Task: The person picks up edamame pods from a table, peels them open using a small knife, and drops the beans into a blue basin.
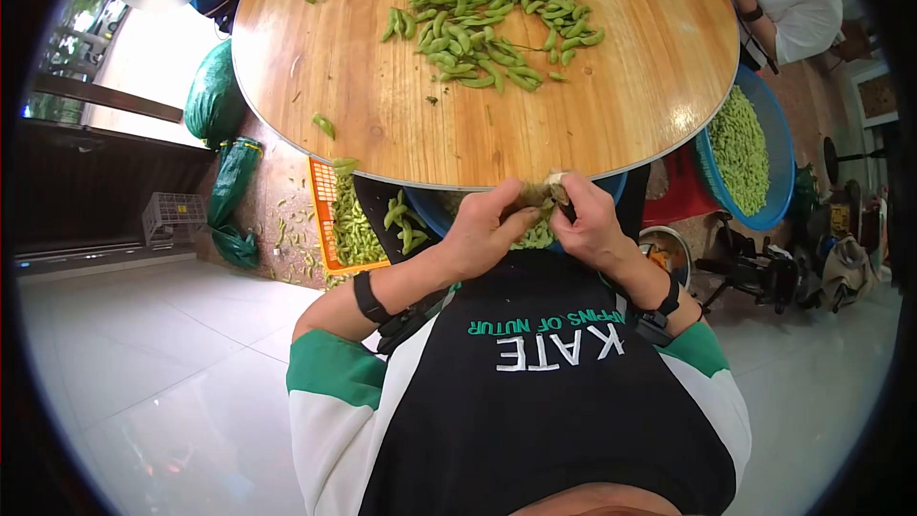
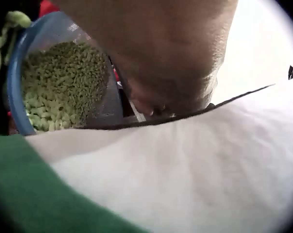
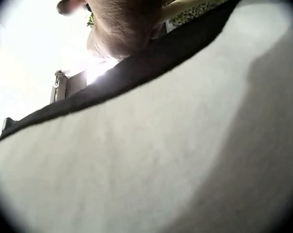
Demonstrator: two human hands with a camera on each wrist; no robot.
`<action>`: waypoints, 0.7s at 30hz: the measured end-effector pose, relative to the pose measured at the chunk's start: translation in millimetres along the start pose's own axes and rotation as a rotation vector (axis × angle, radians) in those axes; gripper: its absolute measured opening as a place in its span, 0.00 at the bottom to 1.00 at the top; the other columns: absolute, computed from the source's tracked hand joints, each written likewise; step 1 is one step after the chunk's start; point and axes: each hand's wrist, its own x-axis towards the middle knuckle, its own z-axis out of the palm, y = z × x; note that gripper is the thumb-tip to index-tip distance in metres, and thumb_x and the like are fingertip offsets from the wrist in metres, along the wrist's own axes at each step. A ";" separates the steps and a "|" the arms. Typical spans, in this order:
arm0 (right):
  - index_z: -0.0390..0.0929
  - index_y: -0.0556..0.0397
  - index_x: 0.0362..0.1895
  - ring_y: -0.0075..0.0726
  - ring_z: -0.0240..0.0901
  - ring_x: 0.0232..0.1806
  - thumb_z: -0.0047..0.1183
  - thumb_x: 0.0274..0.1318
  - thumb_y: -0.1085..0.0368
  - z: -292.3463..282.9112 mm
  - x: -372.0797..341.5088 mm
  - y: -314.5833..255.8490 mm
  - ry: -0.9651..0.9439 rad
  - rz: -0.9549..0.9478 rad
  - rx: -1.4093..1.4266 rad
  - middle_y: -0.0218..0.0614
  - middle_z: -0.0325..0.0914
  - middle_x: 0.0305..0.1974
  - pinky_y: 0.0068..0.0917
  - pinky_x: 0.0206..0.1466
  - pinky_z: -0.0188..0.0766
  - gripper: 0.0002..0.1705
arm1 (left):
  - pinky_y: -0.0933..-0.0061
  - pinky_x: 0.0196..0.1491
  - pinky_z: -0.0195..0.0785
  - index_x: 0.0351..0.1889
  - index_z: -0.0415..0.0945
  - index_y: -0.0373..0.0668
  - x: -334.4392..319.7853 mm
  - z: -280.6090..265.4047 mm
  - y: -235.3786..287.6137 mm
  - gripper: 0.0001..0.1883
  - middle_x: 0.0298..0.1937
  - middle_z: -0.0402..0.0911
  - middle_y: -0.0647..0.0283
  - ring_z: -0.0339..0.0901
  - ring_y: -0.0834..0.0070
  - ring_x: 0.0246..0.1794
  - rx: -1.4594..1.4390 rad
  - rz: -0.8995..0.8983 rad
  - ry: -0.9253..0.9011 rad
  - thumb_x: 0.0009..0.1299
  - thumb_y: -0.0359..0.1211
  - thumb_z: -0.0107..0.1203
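Note:
Just off the table's near edge, both hands meet over a blue basin point(image 1: 427, 213) with green beans point(image 1: 537, 236) in it. The left hand point(image 1: 482, 234), fingers curled, pinches a green pod point(image 1: 535, 195); the right hand point(image 1: 589, 226) pinches at the same spot from the other side. How many pods lie between the fingers cannot be told. In the left wrist view, the left hand point(image 2: 170, 58) hangs beside the basin of shelled beans point(image 2: 64, 77), its fingertips mostly hidden by the shirt. The right wrist view shows part of the right hand point(image 3: 124, 24) above a dark cloth edge.
Many pods point(image 1: 478, 0) are heaped on the round wooden table point(image 1: 363, 124). An orange crate point(image 1: 323, 205) stands at the left, near green sacks point(image 1: 216, 96). At the right is a blue tub of beans point(image 1: 740, 153). Two other people sit across the table.

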 end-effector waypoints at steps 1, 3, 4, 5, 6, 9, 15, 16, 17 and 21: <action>0.68 0.60 0.38 0.55 0.68 0.28 0.50 0.40 0.79 -0.4 -0.1 1.5 0.002 -0.005 0.004 0.47 0.67 0.29 0.37 0.30 0.66 0.16 | 0.68 0.32 0.70 0.38 0.70 0.35 -1.6 -12.7 8.1 0.06 0.28 0.76 0.49 0.76 0.55 0.28 0.149 0.004 -0.068 0.65 0.26 0.54; 0.69 0.60 0.37 0.53 0.69 0.28 0.51 0.40 0.80 -2.8 -1.0 6.9 -0.043 -0.010 0.043 0.46 0.68 0.28 0.38 0.30 0.66 0.15 | 0.64 0.30 0.69 0.34 0.73 0.36 -8.9 -41.0 28.3 0.03 0.26 0.76 0.49 0.77 0.54 0.27 0.236 0.119 0.026 0.64 0.26 0.54; 0.69 0.60 0.37 0.53 0.69 0.28 0.51 0.40 0.80 -4.5 -1.5 6.9 -0.043 -0.015 0.047 0.46 0.68 0.28 0.38 0.30 0.66 0.15 | 0.62 0.31 0.71 0.34 0.74 0.38 -12.9 -63.0 37.7 0.03 0.27 0.77 0.50 0.78 0.54 0.28 0.433 0.107 0.021 0.64 0.26 0.53; 0.70 0.59 0.35 0.52 0.69 0.27 0.52 0.39 0.79 -6.1 -2.9 5.6 -0.097 -0.013 0.100 0.45 0.68 0.27 0.37 0.29 0.66 0.14 | 0.60 0.30 0.71 0.34 0.75 0.39 -16.7 -84.9 33.8 0.03 0.27 0.78 0.51 0.78 0.55 0.26 0.568 0.164 0.059 0.64 0.27 0.52; 0.70 0.59 0.34 0.50 0.69 0.27 0.53 0.39 0.79 -6.7 -3.3 5.3 -0.149 -0.013 0.155 0.44 0.69 0.26 0.37 0.29 0.65 0.13 | 0.59 0.33 0.71 0.32 0.76 0.39 -17.8 -106.7 36.7 0.04 0.26 0.77 0.53 0.77 0.55 0.28 0.846 0.083 0.053 0.65 0.28 0.50; 0.72 0.59 0.32 0.48 0.68 0.25 0.56 0.39 0.78 -1.4 0.7 13.2 -0.133 -0.094 0.128 0.42 0.68 0.24 0.36 0.28 0.64 0.12 | 0.56 0.43 0.68 0.35 0.76 0.39 11.7 -144.9 32.5 0.06 0.36 0.76 0.50 0.75 0.54 0.40 1.067 0.025 0.264 0.65 0.31 0.51; 0.74 0.58 0.36 0.43 0.67 0.25 0.57 0.45 0.75 -4.0 0.9 9.4 -0.171 0.000 0.200 0.41 0.69 0.25 0.32 0.28 0.64 0.11 | 0.61 0.43 0.68 0.39 0.77 0.36 134.2 -186.9 -54.3 0.11 0.39 0.77 0.50 0.76 0.53 0.40 0.914 0.093 0.533 0.64 0.33 0.55; 0.74 0.58 0.37 0.40 0.67 0.24 0.56 0.48 0.75 -4.2 0.5 8.9 -0.146 0.099 0.270 0.41 0.70 0.25 0.30 0.28 0.64 0.09 | 0.61 0.42 0.68 0.38 0.77 0.36 149.7 -190.6 -70.2 0.11 0.37 0.78 0.50 0.76 0.53 0.38 0.979 0.059 0.563 0.63 0.34 0.56; 0.74 0.58 0.37 0.40 0.67 0.24 0.56 0.48 0.75 -5.0 1.0 10.0 -0.148 0.100 0.268 0.41 0.70 0.25 0.30 0.28 0.64 0.09 | 0.61 0.41 0.69 0.37 0.77 0.36 158.3 -192.6 -78.1 0.11 0.35 0.79 0.50 0.77 0.54 0.37 1.045 0.025 0.592 0.62 0.34 0.58; 0.70 0.59 0.50 0.26 0.66 0.23 0.47 0.59 0.70 -13.2 6.5 3.5 -0.217 0.288 0.511 0.35 0.72 0.28 0.23 0.27 0.63 0.15 | 0.65 0.36 0.70 0.34 0.76 0.35 159.3 -197.8 -72.3 0.10 0.29 0.79 0.53 0.78 0.60 0.29 0.854 -0.175 0.548 0.59 0.32 0.60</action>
